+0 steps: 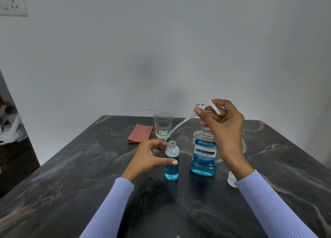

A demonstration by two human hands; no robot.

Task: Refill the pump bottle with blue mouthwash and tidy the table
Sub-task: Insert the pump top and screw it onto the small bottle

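On the dark marbled table (71,193), a small clear cap (231,180) is partly hidden behind the right sleeve. The small pump bottle (172,163), uncapped and largely filled with blue mouthwash, is steadied upright by the left hand (148,157), whose thumb and fingers are curled round it. Just beside it stands the open Listerine bottle (204,153). Above that, the pump head (202,110) is pinched by the right hand (222,126), its tube slanting down-left. Farther back, a glass (163,127) and a folded red cloth (140,133) are seen.
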